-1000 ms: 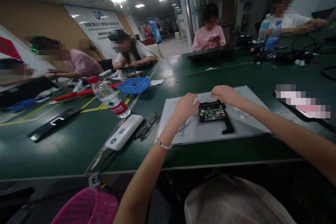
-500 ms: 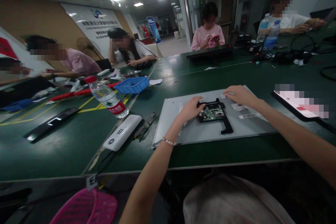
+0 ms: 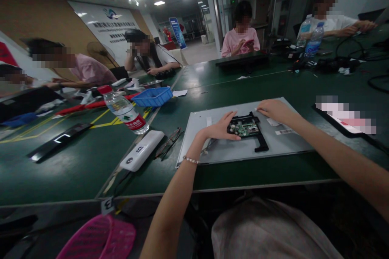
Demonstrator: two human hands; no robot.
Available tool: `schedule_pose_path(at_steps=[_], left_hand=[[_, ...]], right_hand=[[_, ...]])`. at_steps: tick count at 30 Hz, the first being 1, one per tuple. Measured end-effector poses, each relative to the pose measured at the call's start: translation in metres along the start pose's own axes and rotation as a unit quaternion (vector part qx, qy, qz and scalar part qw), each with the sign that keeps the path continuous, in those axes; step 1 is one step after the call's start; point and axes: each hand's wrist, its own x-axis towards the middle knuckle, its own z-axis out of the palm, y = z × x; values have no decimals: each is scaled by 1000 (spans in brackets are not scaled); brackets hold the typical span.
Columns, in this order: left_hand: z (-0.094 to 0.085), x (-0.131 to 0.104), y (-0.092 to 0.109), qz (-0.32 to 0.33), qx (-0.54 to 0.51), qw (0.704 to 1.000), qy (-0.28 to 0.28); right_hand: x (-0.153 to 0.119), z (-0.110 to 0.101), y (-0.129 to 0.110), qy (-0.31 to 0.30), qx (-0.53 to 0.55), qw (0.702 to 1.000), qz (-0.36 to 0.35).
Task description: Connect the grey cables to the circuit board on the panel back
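In the head view, the left hand (image 3: 219, 127) has its thumb and fingers spread apart at the left edge of a green circuit board (image 3: 245, 128); whether they press on it is unclear. The board, dotted with pale connectors, sits in a black frame (image 3: 260, 139) with an L-shaped arm reaching down to the right of those fingers. Beneath both hands lies a flat grey panel (image 3: 226, 153) on the green table (image 3: 258, 172). The right hand (image 3: 276, 110) has its fingers bunched at a small white piece (image 3: 256, 109) beyond the frame; I cannot tell whether they grip it. Just nearer than these fingers is a barcode sticker (image 3: 285, 132), unreadable. Well left of the left fingers, a bottle (image 3: 126, 111) wears a red label with blurred white characters.
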Motion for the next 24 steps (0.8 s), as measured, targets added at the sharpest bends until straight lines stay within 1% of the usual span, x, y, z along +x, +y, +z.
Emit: schedule_pose_path(at_steps=[3, 6, 9, 11, 14, 16, 20, 24], left_hand=[[0, 0, -1, 0, -3, 1000, -9], [1, 1, 0, -5, 0, 1000, -7], [2, 1, 1, -7, -3, 1000, -6], [2, 1, 1, -8, -6, 1000, -6], [1, 1, 1, -6, -10, 1000, -7], [1, 1, 2, -7, -10, 1000, -8], [-1, 0, 3, -14, -9, 1000, -22], [-1, 1, 3, -14, -13, 999, -28]], right_hand=[[1, 0, 0, 6, -26, 1000, -1], [3, -2, -5, 29, -21, 999, 4], [6, -6, -19, 66, -3, 998, -1], [9, -7, -31, 74, 5, 997, -18], [12, -6, -44, 56, 11, 997, -48], [14, -4, -47, 31, 18, 998, -59], [15, 0, -42, -19, 50, 997, -57], [14, 1, -39, -27, 82, 995, -48]])
